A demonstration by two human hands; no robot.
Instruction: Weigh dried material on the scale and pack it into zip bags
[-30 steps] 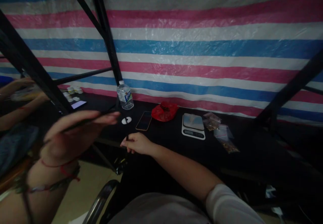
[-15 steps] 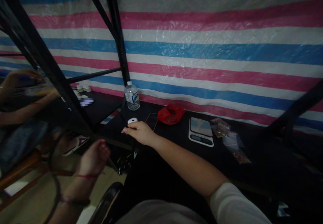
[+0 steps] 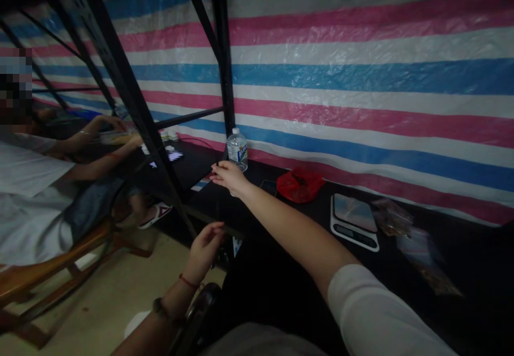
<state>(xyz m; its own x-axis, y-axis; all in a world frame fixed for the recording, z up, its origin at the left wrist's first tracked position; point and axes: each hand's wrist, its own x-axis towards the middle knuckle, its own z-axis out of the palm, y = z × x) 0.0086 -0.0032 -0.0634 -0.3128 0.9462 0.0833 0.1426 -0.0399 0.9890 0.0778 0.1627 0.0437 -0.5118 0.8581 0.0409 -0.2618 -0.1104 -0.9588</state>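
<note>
My right hand reaches forward over the black table, its fingers loosely apart and nothing visible in them. Just behind it stands a clear plastic bottle with a blue label. The hand and wrist cover most of a small white object on the table. Lower and nearer to me, my left hand hangs in the air beside the table edge, fingers loosely bent, with nothing visible in it. Right of my right forearm lie a dark phone and a red plastic bag.
A white kitchen scale and zip bags of brown bits lie on the right. A black metal post rises by the bottle. At left another person sits on a wooden bench. Striped plastic sheeting hangs behind.
My view has swung left, so the table things shift right in the picture. My right hand has moved from beside the white object toward the bottle. My left hand has risen closer to the table.
</note>
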